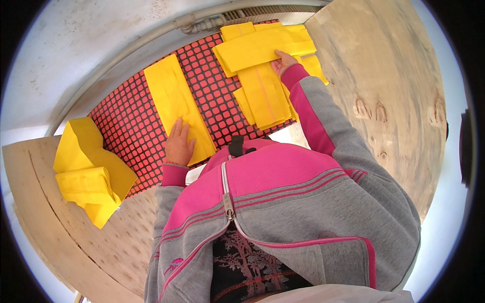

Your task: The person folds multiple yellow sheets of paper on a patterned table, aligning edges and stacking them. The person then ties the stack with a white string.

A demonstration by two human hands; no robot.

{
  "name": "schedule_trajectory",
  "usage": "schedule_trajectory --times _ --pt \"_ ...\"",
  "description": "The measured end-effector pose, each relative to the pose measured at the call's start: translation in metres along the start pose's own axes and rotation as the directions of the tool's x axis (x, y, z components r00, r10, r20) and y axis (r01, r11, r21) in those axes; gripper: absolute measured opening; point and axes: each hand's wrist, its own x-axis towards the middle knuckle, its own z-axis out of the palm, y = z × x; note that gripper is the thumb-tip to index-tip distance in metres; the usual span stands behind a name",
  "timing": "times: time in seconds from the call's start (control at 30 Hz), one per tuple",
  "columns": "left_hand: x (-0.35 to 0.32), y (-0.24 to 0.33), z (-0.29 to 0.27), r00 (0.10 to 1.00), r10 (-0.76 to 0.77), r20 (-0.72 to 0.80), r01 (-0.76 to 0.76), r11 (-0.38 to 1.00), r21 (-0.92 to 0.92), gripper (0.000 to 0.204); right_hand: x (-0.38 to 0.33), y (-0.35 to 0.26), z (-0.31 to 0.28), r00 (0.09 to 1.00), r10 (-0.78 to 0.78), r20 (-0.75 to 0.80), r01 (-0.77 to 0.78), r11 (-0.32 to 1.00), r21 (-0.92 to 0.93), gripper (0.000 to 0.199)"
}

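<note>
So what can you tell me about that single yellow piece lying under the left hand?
The yellow piece is a long, flat, folded strip, seemingly thin fabric or paper, with a lengthwise crease. It lies alone, slanted on the red-and-black dotted mat. The left hand rests flat on its near end. It lies apart from the yellow stack to its right.

A long, flat, folded yellow fabric piece (177,108) lies alone near the centre of the frame on the red mat with a black grid (131,126), running diagonally from upper left to lower right. In the upper right of the frame, a loose stack of similar folded yellow fabric pieces (262,65) lies overlapped and crisscrossed, the topmost one lying crosswise over the others.
</note>
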Motion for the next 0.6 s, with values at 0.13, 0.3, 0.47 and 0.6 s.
schedule_trajectory --times 0.13,0.3,0.47,0.6 --pt "0.004 -0.004 -0.010 0.999 -0.024 0.043 0.026 0.999 -0.040 0.053 0.004 -0.009 -0.004 0.998 -0.001 0.064 -0.003 0.999 0.053 0.011" --pt "0.027 0.006 -0.028 0.998 -0.047 -0.038 0.039 0.979 -0.203 0.048 -0.023 -0.020 -0.007 0.981 -0.017 0.194 0.009 0.999 0.042 0.009" --pt "0.070 0.029 -0.030 0.945 -0.223 0.240 0.294 0.256 -0.921 0.054 -0.082 -0.016 -0.003 0.926 -0.035 0.376 0.033 0.999 0.012 0.008" --pt "0.087 0.024 -0.035 0.904 0.005 0.428 0.380 -0.470 -0.796 0.068 -0.137 0.001 0.021 0.830 -0.065 0.554 0.168 0.976 -0.137 0.009"
